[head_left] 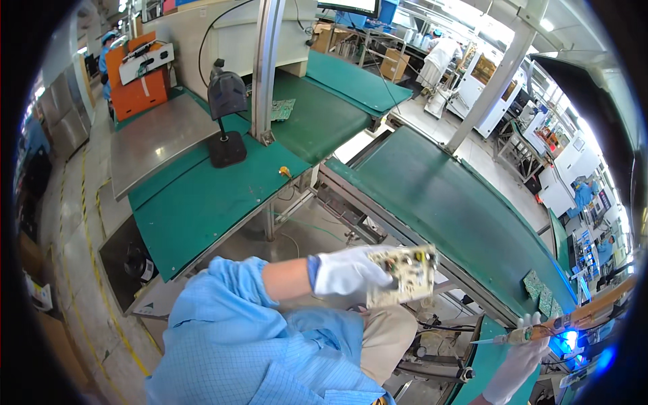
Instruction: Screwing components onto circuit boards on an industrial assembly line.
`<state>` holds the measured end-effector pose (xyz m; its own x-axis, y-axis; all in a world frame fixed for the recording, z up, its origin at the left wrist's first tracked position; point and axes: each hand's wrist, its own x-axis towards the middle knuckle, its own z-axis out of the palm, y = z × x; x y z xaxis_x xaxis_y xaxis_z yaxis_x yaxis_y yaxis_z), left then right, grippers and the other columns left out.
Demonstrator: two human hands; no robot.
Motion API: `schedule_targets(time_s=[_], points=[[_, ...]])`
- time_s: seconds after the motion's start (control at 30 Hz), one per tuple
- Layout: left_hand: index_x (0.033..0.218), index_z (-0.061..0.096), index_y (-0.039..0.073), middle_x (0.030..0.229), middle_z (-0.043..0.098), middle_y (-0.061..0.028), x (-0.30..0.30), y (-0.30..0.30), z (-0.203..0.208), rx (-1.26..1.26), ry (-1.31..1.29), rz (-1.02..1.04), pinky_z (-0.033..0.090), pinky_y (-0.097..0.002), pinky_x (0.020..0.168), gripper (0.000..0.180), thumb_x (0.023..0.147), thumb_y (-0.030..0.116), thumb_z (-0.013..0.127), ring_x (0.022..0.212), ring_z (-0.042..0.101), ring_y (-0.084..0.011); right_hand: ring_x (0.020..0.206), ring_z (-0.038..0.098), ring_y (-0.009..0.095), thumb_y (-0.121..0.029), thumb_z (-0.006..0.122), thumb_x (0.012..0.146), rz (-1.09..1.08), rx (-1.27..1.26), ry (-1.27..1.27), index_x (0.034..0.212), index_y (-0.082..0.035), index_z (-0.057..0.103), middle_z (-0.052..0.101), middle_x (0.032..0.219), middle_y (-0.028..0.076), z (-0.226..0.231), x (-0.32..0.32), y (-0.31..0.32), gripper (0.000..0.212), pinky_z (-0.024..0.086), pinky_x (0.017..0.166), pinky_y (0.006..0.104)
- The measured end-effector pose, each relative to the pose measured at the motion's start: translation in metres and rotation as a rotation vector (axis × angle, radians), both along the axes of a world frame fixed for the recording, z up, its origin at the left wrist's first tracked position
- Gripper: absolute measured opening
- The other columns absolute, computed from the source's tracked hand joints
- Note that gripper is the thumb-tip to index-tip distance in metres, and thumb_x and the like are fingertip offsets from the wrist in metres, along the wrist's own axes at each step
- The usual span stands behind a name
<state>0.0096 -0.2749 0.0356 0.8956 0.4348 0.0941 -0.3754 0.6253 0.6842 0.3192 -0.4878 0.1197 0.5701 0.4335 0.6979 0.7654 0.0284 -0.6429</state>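
From the head camera, looking down: my left hand, in a white glove, is out in front of me with the fingers wrapped around the near edge of a circuit board. The board is pale, studded with small parts, and I hold it up in the air, tilted, above my lap and just short of the long green conveyor belt that runs away to the right. My blue sleeve is pushed back from the wrist.

Down in the lower right corner, my right hand, gloved too, has its fingers closed around a soldering iron. The iron lies nearly level, its thin tip pointing left toward the board but well apart from it. A blue glow sits just beside the handle's far end.

Further along the belt, near its right end, a few green boards lie flat. To my left is a green worktable with a black scanner on a stand standing upright on it. An orange box sits behind that. Other people in blue coats are at work far off on the right.
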Motion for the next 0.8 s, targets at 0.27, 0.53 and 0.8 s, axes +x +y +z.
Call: schedule_targets(time_s=[0.27,0.53,0.8], points=[[0.136,0.044,-0.001,0.123,0.059,-0.0078,0.048,-0.019,-0.017,0.323,0.128,-0.002,0.042,-0.0279,0.099,0.058,0.084,0.010,0.067,0.113,0.054,-0.0133,0.067,0.051,0.008,-0.033,0.039,0.100,0.488,0.091,0.516,0.143,-0.004,0.040,0.053,0.091,0.003,0.028,-0.050,0.049,0.052,0.047,0.065,0.0229],[0.136,0.046,0.000,0.125,0.058,-0.0069,0.076,-0.034,-0.023,0.392,0.151,-0.132,0.042,-0.0264,0.097,0.056,0.085,0.009,0.066,0.110,0.054,-0.0116,0.051,0.048,0.010,-0.035,0.041,0.101,0.570,0.194,0.622,0.137,0.007,0.041,0.056,0.075,0.003,0.029,-0.069,0.077,0.055,0.041,0.040,0.0224],[0.145,0.034,0.003,0.131,0.055,-0.0092,0.092,-0.042,-0.010,-0.207,-0.010,-0.186,0.045,-0.0312,0.100,0.067,0.085,-0.001,0.061,0.119,0.054,-0.0184,0.054,0.049,0.008,-0.034,0.036,0.103,0.642,0.187,0.573,0.137,0.008,0.042,0.061,0.079,0.007,0.019,-0.061,0.107,0.054,0.044,0.055,0.0218]])
